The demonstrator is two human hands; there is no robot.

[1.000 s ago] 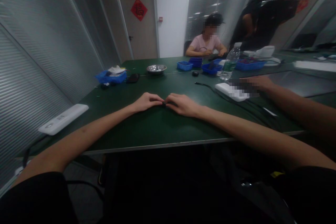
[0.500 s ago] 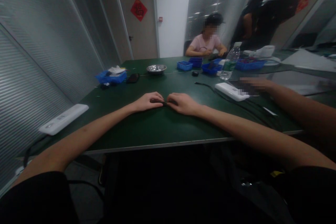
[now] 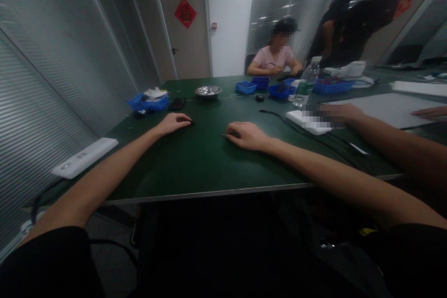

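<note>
Over the green table point(image 3: 195, 167), my left hand point(image 3: 173, 123) pinches a small dark piece point(image 3: 192, 123) at its fingertips. My right hand point(image 3: 246, 135) is closed around a thin object whose narrow metallic tip point(image 3: 223, 135) points left; the rest is mostly hidden by the fingers. A gap of bare tabletop separates the two hands. Beyond them stands a round metal bowl point(image 3: 208, 91). A dark phone-like object point(image 3: 177, 104) lies just behind my left hand.
White power strips lie at left point(image 3: 84, 158) and right point(image 3: 307, 122), with black cables. Blue trays point(image 3: 246, 87), a bottle point(image 3: 307, 82) and a blue box with tissues point(image 3: 148, 102) stand farther back. Another person's arm point(image 3: 384, 135) reaches in at right; a person sits opposite.
My hands, together before, are now apart: the left has moved left and away from me with a dark piece. The thin tip now shows at my right hand. At far right, the large sheet has shifted.
</note>
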